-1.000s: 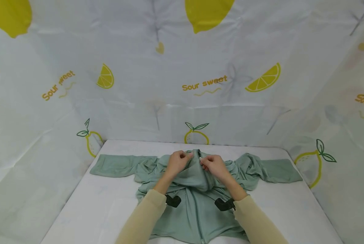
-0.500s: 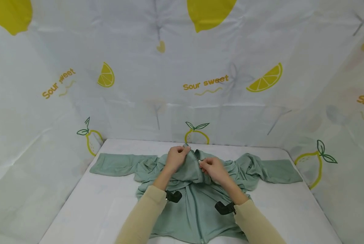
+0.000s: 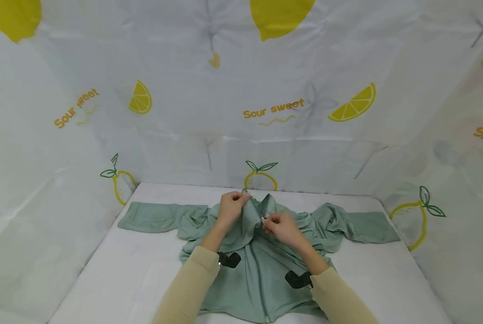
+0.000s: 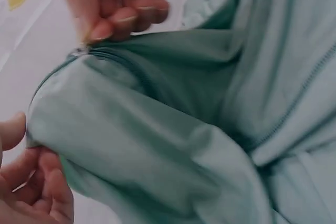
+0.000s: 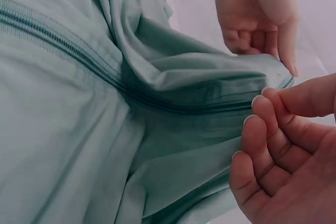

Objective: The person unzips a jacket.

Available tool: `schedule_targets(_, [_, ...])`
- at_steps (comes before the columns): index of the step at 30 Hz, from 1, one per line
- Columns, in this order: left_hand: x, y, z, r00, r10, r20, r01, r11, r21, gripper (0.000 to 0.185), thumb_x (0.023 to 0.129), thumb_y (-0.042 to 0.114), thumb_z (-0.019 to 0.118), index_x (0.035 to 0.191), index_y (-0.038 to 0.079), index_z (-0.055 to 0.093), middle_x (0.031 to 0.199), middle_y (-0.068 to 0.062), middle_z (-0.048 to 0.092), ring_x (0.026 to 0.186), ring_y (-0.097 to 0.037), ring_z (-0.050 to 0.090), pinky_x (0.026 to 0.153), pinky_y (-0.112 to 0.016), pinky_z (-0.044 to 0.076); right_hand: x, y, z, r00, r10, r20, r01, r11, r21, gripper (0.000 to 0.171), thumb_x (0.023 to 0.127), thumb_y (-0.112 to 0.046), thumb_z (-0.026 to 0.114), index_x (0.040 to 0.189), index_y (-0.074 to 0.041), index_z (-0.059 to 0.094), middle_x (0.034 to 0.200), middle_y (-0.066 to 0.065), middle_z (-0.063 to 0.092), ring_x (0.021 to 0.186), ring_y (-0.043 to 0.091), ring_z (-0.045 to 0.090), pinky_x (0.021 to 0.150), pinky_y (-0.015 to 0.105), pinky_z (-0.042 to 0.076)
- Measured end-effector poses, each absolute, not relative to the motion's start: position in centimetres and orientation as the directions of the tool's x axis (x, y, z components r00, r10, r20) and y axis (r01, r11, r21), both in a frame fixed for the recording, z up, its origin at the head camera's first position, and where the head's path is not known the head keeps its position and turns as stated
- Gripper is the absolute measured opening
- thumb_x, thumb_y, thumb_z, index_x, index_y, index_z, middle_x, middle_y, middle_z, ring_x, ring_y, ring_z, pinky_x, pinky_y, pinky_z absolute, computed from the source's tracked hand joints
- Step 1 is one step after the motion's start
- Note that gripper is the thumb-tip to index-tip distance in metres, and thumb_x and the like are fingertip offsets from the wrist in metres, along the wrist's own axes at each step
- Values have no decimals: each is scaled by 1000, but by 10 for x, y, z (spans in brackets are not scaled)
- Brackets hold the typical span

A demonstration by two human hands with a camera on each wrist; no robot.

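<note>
A sage-green zip jacket (image 3: 261, 270) lies front-up on the white table (image 3: 116, 270), sleeves spread left and right. My left hand (image 3: 235, 199) grips the collar edge beside the top of the zipper and holds it up. My right hand (image 3: 266, 220) pinches the small metal zipper pull (image 3: 262, 219) just below it. Above the pull the collar gapes in a narrow V. The left wrist view shows my left hand (image 4: 37, 192) bunching the fabric and the right hand's fingertips (image 4: 113, 24) on the pull (image 4: 80, 52). In the right wrist view the zipper (image 5: 100, 69) runs towards my right hand (image 5: 262, 108).
White lemon-print sheeting (image 3: 274, 108) walls in the table at the back and both sides. The left sleeve (image 3: 152, 218) and right sleeve (image 3: 367, 227) reach nearly to the side walls. Bare table shows in front of both sleeves. Black camera mounts (image 3: 229, 259) sit on both wrists.
My right hand has drawn the zipper pull a little down towards me, and the collar has parted into a V. The left hand has lifted the collar slightly farther away.
</note>
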State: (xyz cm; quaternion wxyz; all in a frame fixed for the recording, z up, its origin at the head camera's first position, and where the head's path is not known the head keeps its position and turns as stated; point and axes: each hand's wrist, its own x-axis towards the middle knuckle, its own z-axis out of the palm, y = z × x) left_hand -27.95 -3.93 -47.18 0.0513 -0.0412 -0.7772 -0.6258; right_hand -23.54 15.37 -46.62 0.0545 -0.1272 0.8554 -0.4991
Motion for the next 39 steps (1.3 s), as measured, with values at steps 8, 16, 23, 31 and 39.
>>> schedule_targets(8, [-264,-43,-480,-968,126,215,247,380,891,47,100,43,66,69,8,64,55,3,44,44,-12,34,45,-29,33,-240,155,-463,-964,-259,63,-169,415,-894,31,106,-16,56,95,9,70,82,14,67,73,24,61,69,37,50])
schedule_targets(16, [-267,-38,-478,-982,151,118,144,179,973,38,102,28,65,81,-3,69,61,0,50,53,-14,37,56,-30,38,-242,147,-469,-956,-281,84,-208,447,-870,31,105,-13,56,83,5,69,68,6,60,58,14,50,58,32,44])
schedule_targets(23, [-273,-42,-476,-990,-59,131,109,279,954,32,100,32,69,90,3,76,80,-3,65,65,-13,52,59,-30,44,-238,145,-478,-963,-262,55,-173,454,-874,30,105,-14,57,86,7,68,66,2,57,58,13,48,59,31,42])
schedule_targets(31, [-260,-39,-484,-978,134,160,198,355,913,48,99,41,67,68,6,64,50,4,39,42,-10,27,43,-27,27,-238,147,-471,-972,-236,5,-93,364,-927,29,107,-14,55,96,10,67,80,15,64,69,19,55,65,33,47])
schedule_targets(39, [-265,-35,-486,-988,105,111,131,208,969,43,101,25,67,66,1,61,54,4,41,48,-12,30,49,-28,30,-234,143,-478,-956,-287,54,-177,422,-889,32,106,-13,57,82,6,67,66,3,56,54,11,46,56,31,40])
